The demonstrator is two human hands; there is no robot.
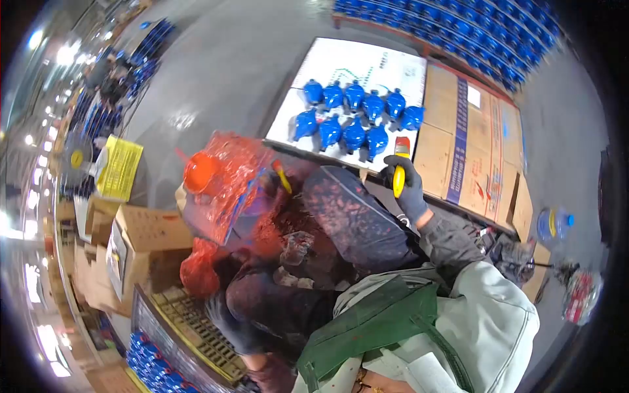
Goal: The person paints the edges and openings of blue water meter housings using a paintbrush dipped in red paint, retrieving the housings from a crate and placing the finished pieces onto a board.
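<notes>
My right hand (411, 190), in a dark grey glove, is closed around the yellow handle of a paintbrush (399, 181). The brush's red bristles point away from me, beside the blue rounded castings (354, 134) standing in two rows on a white board (314, 62). Low on the left, my left hand (224, 322) in a grey glove is beside my knee, near a red-smeared bundle (199, 268); its fingers are not clear. A second brush with a yellow handle (283, 178) leans by an orange-red paint pot (202, 172) on a plastic-covered, red-stained stand (229, 147).
Flattened cardboard (472, 141) covers the table's right part. Racks of blue parts (452, 26) stand behind. At left are cardboard boxes (154, 229), a yellow sign (120, 168) and a slatted crate (196, 331). A water bottle (553, 224) stands on the floor at right.
</notes>
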